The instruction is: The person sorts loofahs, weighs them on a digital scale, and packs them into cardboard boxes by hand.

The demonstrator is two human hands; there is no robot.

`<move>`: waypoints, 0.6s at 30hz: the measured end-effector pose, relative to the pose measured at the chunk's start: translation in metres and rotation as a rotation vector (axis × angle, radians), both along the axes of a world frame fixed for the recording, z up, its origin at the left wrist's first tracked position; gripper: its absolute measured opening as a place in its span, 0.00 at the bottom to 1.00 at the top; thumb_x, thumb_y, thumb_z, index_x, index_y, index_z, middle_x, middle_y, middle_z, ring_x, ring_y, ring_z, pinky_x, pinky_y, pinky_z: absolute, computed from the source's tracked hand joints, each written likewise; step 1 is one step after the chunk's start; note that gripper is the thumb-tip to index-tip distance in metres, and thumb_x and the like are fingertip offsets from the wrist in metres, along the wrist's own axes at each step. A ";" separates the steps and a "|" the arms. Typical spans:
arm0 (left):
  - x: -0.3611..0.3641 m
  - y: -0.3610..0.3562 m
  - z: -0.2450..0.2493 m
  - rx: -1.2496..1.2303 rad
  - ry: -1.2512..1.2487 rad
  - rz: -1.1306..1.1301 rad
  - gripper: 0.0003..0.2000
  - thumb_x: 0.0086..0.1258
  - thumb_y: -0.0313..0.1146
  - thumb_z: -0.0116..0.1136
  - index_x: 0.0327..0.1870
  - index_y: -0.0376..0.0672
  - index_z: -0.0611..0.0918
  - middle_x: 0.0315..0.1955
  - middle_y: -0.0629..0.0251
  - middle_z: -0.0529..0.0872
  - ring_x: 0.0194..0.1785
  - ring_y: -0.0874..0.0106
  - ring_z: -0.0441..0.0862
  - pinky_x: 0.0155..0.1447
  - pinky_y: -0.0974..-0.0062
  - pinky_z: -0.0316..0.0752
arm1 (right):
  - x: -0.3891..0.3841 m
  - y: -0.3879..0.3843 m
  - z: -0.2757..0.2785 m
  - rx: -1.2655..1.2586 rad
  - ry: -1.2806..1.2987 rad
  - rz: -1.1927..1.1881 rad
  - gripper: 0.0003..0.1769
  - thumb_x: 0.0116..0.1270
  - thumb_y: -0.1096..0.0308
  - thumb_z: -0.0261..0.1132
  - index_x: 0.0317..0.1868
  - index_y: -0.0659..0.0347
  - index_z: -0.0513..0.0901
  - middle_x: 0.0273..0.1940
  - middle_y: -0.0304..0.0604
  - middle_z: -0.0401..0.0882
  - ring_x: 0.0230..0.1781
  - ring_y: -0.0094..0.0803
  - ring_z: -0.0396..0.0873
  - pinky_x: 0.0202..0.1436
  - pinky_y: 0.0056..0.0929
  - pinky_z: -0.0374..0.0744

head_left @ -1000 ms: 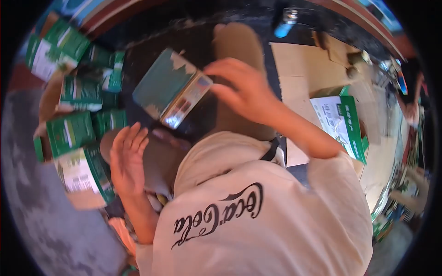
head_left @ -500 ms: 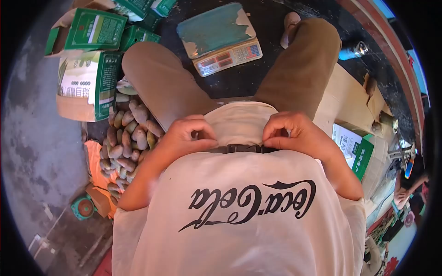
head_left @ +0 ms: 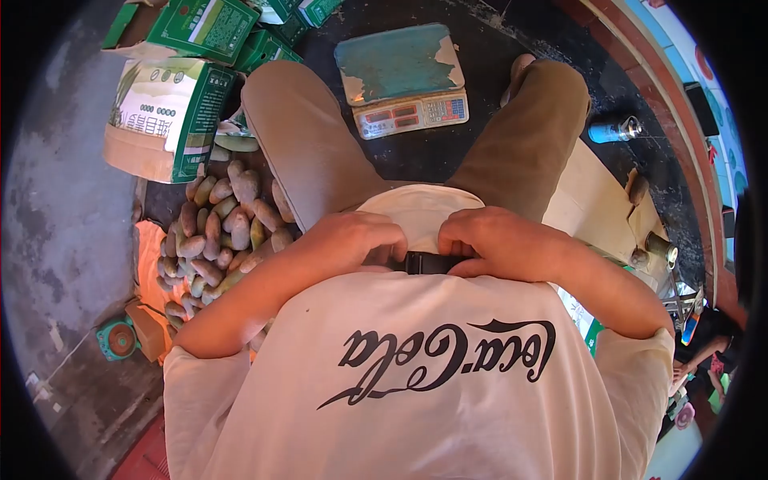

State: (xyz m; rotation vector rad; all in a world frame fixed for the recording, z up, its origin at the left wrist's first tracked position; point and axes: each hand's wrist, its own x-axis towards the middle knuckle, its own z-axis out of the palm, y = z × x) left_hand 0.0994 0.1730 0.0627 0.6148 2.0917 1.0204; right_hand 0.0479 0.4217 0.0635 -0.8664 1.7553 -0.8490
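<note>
At my waist, a black plastic buckle point(head_left: 430, 263) sits on a dark strap, just below the hem of a cream cloth bunched at my lap point(head_left: 420, 210). My left hand point(head_left: 362, 238) is closed at the buckle's left side, with fingers curled down onto the strap. On the other side, my right hand point(head_left: 492, 242) pinches the buckle's right end between thumb and bent fingers. The fingertips are partly hidden. My pale T-shirt point(head_left: 448, 432) with black lettering lies just beneath both wrists.
A worn digital scale point(head_left: 400, 76) stands on the dark floor between my knees. Many oblong brownish-green fruits point(head_left: 212, 232) are heaped at left, beside green-and-white cartons point(head_left: 164, 120). To the right are flattened cardboard point(head_left: 600, 188), a blue can point(head_left: 614, 130) and another person's arm point(head_left: 704, 352).
Both hands have moved inward, closer together around the buckle, and my elbows have spread outward. The camera view has shifted slightly, so the scale and cartons appear moved.
</note>
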 end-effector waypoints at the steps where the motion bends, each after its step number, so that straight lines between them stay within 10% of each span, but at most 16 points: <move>1: 0.001 0.000 -0.002 0.013 0.023 -0.008 0.13 0.55 0.36 0.69 0.39 0.45 0.80 0.31 0.66 0.80 0.38 0.67 0.80 0.41 0.69 0.74 | 0.000 0.000 -0.001 0.013 0.031 0.033 0.12 0.56 0.71 0.71 0.39 0.64 0.79 0.34 0.45 0.79 0.32 0.35 0.80 0.38 0.32 0.77; 10: 0.004 0.010 -0.016 0.112 0.145 0.022 0.16 0.53 0.35 0.70 0.42 0.44 0.80 0.33 0.66 0.78 0.39 0.64 0.79 0.43 0.67 0.74 | -0.010 -0.006 0.005 0.167 -0.139 0.109 0.14 0.62 0.59 0.68 0.36 0.63 0.79 0.32 0.47 0.81 0.33 0.38 0.79 0.40 0.33 0.75; 18: 0.006 0.016 -0.011 -0.069 0.066 0.109 0.19 0.48 0.39 0.74 0.40 0.46 0.80 0.36 0.65 0.79 0.45 0.63 0.78 0.46 0.64 0.72 | 0.011 0.001 -0.029 0.017 -0.560 -0.368 0.15 0.64 0.55 0.67 0.34 0.60 0.81 0.28 0.38 0.81 0.28 0.29 0.75 0.35 0.28 0.74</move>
